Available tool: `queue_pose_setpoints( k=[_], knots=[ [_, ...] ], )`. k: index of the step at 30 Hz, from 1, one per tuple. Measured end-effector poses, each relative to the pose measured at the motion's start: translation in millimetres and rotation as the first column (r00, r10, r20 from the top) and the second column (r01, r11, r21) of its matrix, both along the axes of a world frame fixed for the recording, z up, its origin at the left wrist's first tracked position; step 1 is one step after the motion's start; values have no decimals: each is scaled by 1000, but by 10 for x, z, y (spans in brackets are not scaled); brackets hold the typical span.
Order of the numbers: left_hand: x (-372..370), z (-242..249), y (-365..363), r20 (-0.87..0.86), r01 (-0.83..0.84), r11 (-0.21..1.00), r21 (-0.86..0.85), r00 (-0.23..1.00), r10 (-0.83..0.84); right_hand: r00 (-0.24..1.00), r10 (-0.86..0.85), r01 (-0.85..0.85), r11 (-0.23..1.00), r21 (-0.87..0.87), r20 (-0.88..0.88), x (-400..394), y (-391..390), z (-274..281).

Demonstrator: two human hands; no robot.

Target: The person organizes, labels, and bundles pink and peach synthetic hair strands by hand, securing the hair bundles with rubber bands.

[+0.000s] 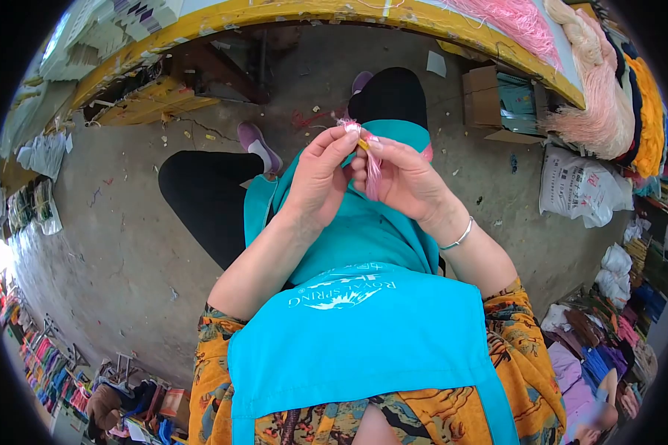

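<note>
Both my hands meet over my lap, above the turquoise apron. My left hand has thumb and fingers pinched at the top of a small pink tassel, where pale pink threads stick up in a tuft. My right hand is closed on the same tassel from the other side, its thumb by the tassel's neck. A bit of yellow shows between the fingertips. The tassel's pink strands hang down between the two palms. The fingers partly hide its upper part.
A yellow-edged table curves across the top, with pink yarn on it. Yarn hanks hang at the right, near a cardboard box and a white sack. Another person is at the lower right.
</note>
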State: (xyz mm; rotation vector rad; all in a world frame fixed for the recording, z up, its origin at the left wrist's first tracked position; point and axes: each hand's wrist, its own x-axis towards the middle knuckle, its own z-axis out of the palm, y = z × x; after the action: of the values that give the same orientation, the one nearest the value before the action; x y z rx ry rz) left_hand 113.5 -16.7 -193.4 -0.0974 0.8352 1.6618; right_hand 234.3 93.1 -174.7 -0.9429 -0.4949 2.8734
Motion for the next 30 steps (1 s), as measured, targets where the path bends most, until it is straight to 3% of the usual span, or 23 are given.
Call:
queue_pose_setpoints(
  k=[1, 3, 7, 9, 10, 11, 12, 13, 14, 15, 16, 18, 19, 20, 21, 22, 23, 26, 28, 29, 30],
  knots=[
    [4, -19, -3, 14, -14, 1000, 22, 1000, 13, 1000, -2, 2, 1000, 1, -3, -28, -29, 2],
    [15, -8, 7, 27, -25, 999, 46, 999, 24, 986, -165, 167, 979, -116, 30, -67, -67, 1],
    [15, 145, 9, 39, -129, 989, 77, 991, 126, 950, -303, 308, 949, -66, 71, -67, 6, -56],
    [-4, 240, -11, 76, -140, 986, 87, 988, 133, 990, -103, 121, 970, 212, -96, -57, 156, -4],
    [-22, 275, -33, 174, -107, 990, 93, 981, 90, 991, -71, 15, 899, 438, 112, -60, 190, 47],
    [-46, 293, -52, 269, -77, 992, 104, 962, 46, 991, -71, 16, 898, 440, 109, -76, 246, 96],
    [-73, 211, -72, 266, -78, 991, 107, 963, 47, 984, 14, -137, 697, 703, 178, -89, 336, 118],
    [-94, 47, -101, 423, -31, 946, 322, 899, -114, 960, 69, -274, 406, 872, 270, -114, 405, 145],
    [-99, 15, -115, 456, -9, 923, 384, 871, -182, 954, 14, -294, 218, 931, 298, -152, 443, 195],
    [-103, -18, -130, 482, 14, 896, 444, 839, -252, 955, 17, -293, 215, 932, 297, -175, 451, 250],
    [-107, -51, -145, 499, 37, 865, 501, 804, -323, 946, -15, -324, 42, 945, 325, -198, 456, 301],
    [-89, 7, -116, 343, 236, 931, 279, 881, -326, 932, -56, -361, -243, 901, 358, -235, 423, 419],
    [-38, 44, -86, 347, 151, 969, 194, 914, -212, 932, -53, -360, -245, 900, 358, -240, 389, 418],
    [-29, 99, -44, 346, 148, 970, 195, 915, -209, 934, -91, -348, -435, 830, 344, -245, 361, 402],
    [-41, 160, 8, 290, 54, 944, 325, 945, -153, 938, -127, -330, -606, 723, 322, -245, 343, 382],
    [-60, 184, 44, 243, -32, 892, 452, 966, -89, 954, -106, -282, -635, 719, 281, -235, 324, 351],
    [-111, 158, 44, 265, -21, 835, 549, 952, -150, 954, -105, -280, -635, 720, 279, -222, 295, 366],
    [-119, 161, 125, 173, -29, 865, 501, 983, -67, 961, -60, -261, -528, 808, 271, -182, 196, 423],
    [-164, 146, 212, 200, -76, 834, 547, 979, -42, 993, -108, -100, -608, 788, 43, -178, 166, 449],
    [-182, 183, 259, 229, -127, 798, 589, 973, -14, 982, -187, -98, -628, 772, -28, -136, 170, 454],
    [-176, 234, 290, 219, -152, 811, 565, 975, 31, 977, -203, -73, -596, 799, -62, -113, 137, 466]
  ],
)
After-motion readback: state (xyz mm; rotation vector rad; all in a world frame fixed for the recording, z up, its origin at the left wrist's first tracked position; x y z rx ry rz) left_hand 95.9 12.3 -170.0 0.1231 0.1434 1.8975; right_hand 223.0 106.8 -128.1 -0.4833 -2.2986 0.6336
